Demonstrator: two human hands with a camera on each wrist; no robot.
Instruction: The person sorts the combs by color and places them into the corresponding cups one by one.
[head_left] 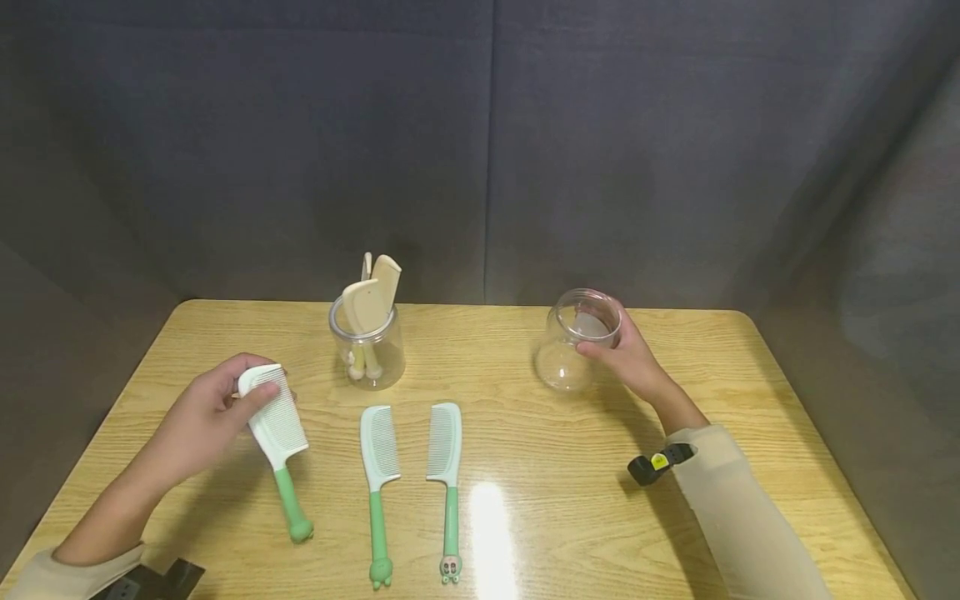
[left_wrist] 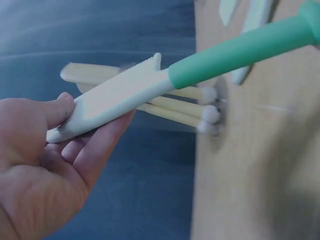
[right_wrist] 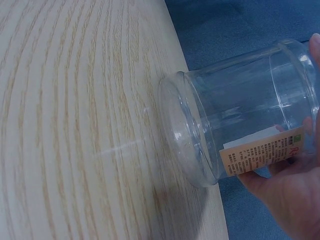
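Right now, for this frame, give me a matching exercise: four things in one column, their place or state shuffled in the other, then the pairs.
Things:
1. empty clear jar
2. green-handled comb
3. jar of cream combs
4. two green-handled combs

Places or states:
A. lying flat on the table, side by side
B. held by the left hand
C. standing untouched at the table's back
D. tilted, gripped by the right hand

Pairs: 1-D, 2-B, 3-C, 4-A
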